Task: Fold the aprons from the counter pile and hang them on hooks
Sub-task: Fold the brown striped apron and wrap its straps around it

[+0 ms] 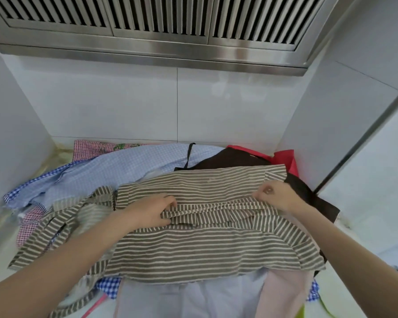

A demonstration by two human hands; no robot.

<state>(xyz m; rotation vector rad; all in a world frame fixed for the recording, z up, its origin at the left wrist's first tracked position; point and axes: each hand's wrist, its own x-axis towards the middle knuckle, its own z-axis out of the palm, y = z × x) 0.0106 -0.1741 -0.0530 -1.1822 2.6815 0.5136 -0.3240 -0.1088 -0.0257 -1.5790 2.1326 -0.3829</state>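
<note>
A brown-and-white striped apron lies spread across the top of the counter pile, partly folded, with a narrow striped strap stretched along its middle. My left hand grips the strap's left end with curled fingers. My right hand pinches the strap's right end. Loose striped ties trail off to the left. Under it lie other aprons: light blue check, dark brown, red and red check. No hooks are in view.
White tiled walls close in the counter at the back and both sides. A steel extractor hood hangs overhead. A pale pink and white cloth hangs at the front edge, with blue check fabric beside it.
</note>
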